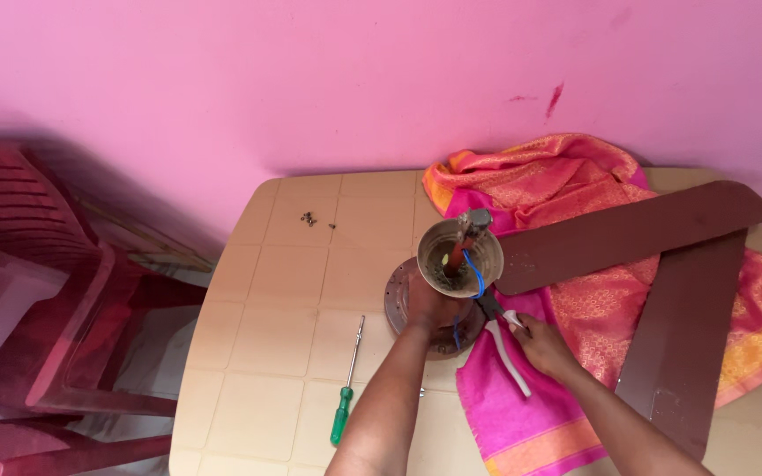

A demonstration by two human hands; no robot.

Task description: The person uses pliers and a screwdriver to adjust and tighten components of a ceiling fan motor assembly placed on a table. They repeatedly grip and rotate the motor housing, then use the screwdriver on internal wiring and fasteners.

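At the middle of the beige bench [266, 291] stands a ceiling fan motor [416, 304], a round brown disc with a metal cup [460, 256] rising from it. A red rod [457, 251] stands inside the cup, and a blue wire [474, 275] loops out over its rim.

Our left hand [434, 307] wraps around the motor just below the cup, fingers closed on it. Our right hand [541, 342] grips a pair of pliers [503, 330] with white handles, fingers shut around them. The nose of the pliers points up toward the blue wire at the cup's edge; we cannot quite tell whether the tip touches the wire.

Two long brown fan blades [654, 264] fan out to the right of the motor, one lying nearly level, the other angled down toward us. They rest on a pink and orange cloth [540, 185] that spreads under the motor's right side and covers much of the bench's right half.

To the left of our left arm lies a screwdriver [347, 383] with a green handle, its shaft pointing away from us. A few small dark screws [310, 218] sit near the bench's far edge. Beyond the bench is a pink wall [222, 79], and a dark red plastic chair [37, 282] stands on the left.
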